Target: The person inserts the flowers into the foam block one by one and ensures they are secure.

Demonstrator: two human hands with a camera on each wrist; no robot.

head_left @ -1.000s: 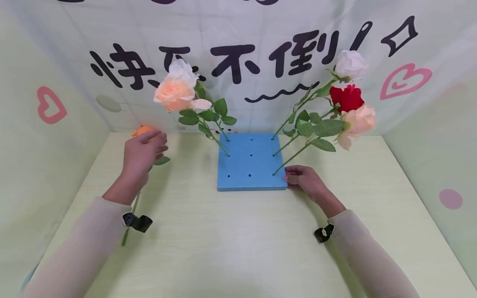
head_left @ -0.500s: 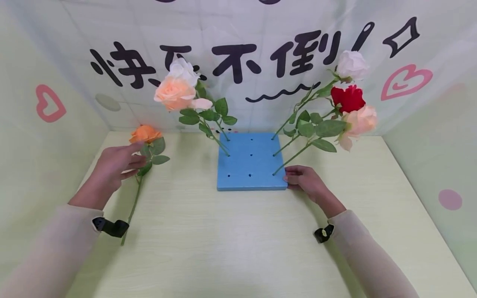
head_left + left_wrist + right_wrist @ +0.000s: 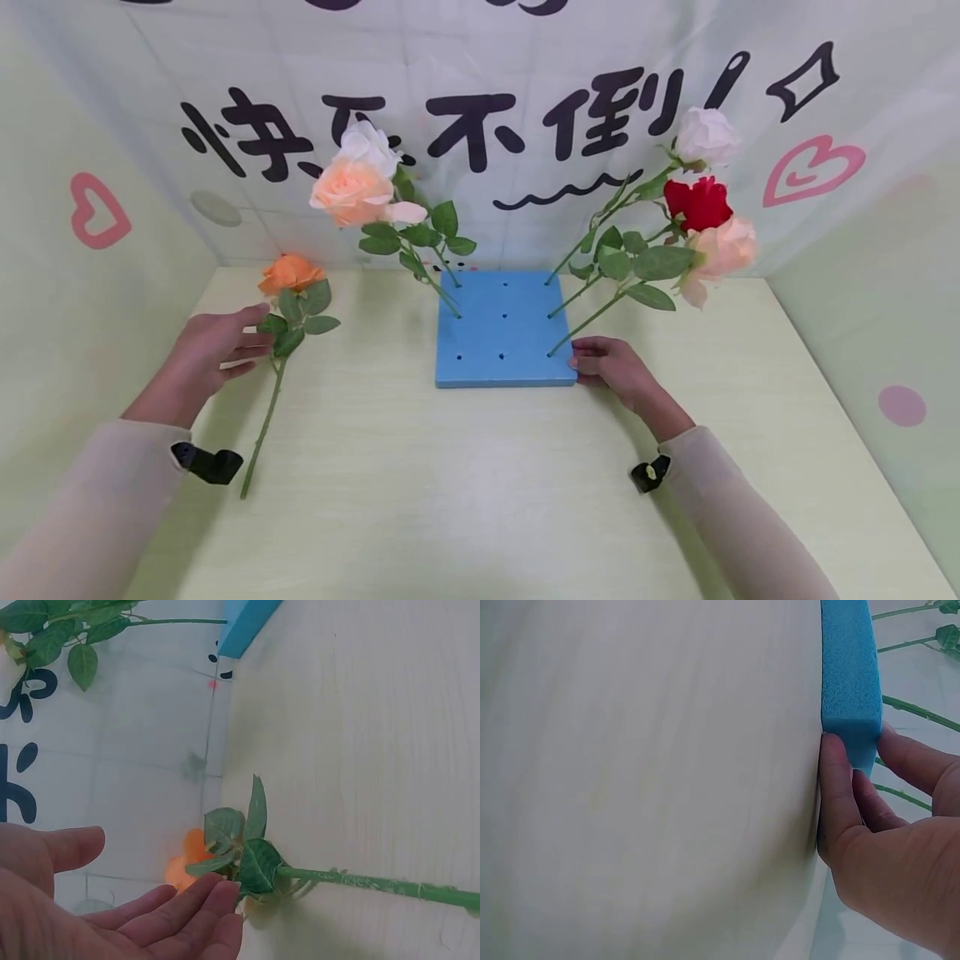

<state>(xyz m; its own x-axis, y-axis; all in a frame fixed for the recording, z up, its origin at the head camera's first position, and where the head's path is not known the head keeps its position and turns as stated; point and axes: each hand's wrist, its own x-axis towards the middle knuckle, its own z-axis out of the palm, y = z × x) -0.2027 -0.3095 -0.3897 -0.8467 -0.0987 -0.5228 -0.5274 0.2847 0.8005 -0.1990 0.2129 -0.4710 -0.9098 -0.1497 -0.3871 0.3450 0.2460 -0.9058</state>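
An orange rose (image 3: pixel 291 273) with green leaves lies on the table at the left, its long stem slanting toward the front. My left hand (image 3: pixel 217 350) is beside it with fingers extended and thumb apart; in the left wrist view the fingertips (image 3: pixel 225 892) are close to the leaves, and I cannot tell whether they touch. A blue foam block (image 3: pixel 480 333) with rows of small holes sits in the middle. My right hand (image 3: pixel 618 367) pinches its right front corner, with digits on its side and upper face in the right wrist view.
In the block's left holes stand a white rose (image 3: pixel 369 148) and a peach rose (image 3: pixel 351 193), leaning left. A white rose (image 3: pixel 707 136), a red rose (image 3: pixel 697 202) and a pale peach rose (image 3: pixel 723 248) lean right. A printed cloth (image 3: pixel 465 50) hangs behind the table (image 3: pixel 465 483).
My left hand has drawn back leftward from the orange rose, uncovering its bloom and leaves, while the rose stays lying in place. My right hand keeps its hold on the block's corner.
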